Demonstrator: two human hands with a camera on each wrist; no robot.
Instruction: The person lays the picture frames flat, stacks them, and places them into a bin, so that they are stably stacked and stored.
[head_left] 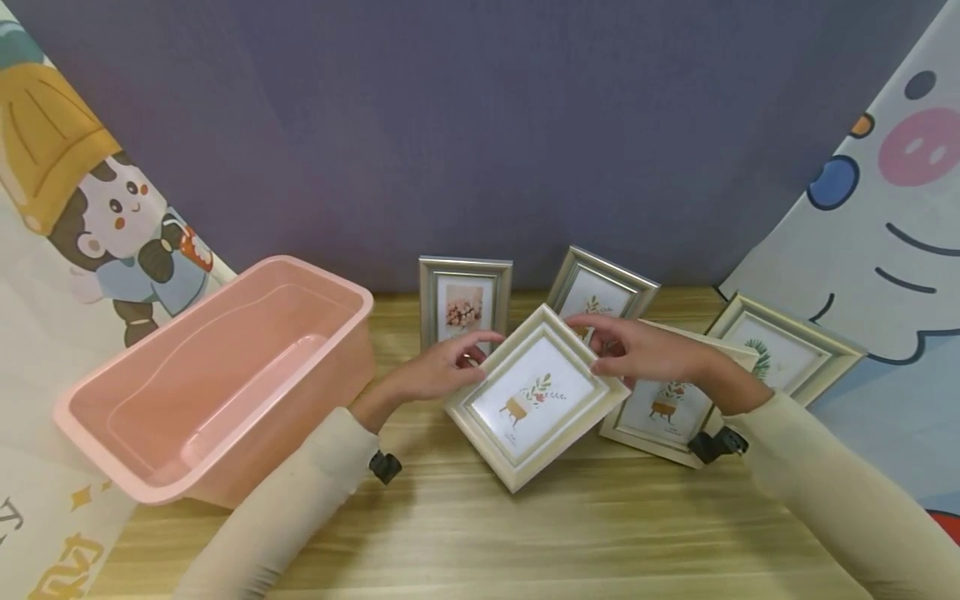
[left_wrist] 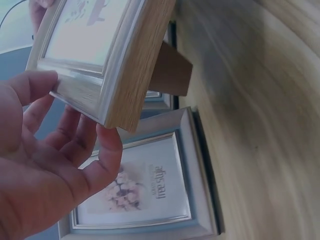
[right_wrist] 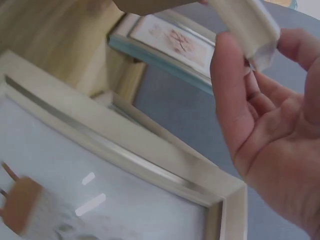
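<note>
A cream picture frame (head_left: pixel 536 400) with a potted-plant print is held tilted by both hands, over the wooden table. My left hand (head_left: pixel 438 367) pinches its left side between thumb and fingers. My right hand (head_left: pixel 652 350) grips its upper right edge, thumb in front and fingers behind. A brown stand flap (left_wrist: pixel 172 70) juts from its back in the left wrist view. Behind it stands a frame with a pink flower print (head_left: pixel 464 306). Another plant-print frame (head_left: pixel 600 287) leans behind the right hand, and a similar cream frame (head_left: pixel 652 429) sits below the right forearm, partly covered.
A pink plastic bin (head_left: pixel 322 392) stands at the left of the table (head_left: pixel 480 542). On the far right leans a frame with a green leaf print (head_left: pixel 795 350). A dark blue-grey panel (head_left: pixel 480 125) rises behind the table, with cartoon-printed sheets on both sides.
</note>
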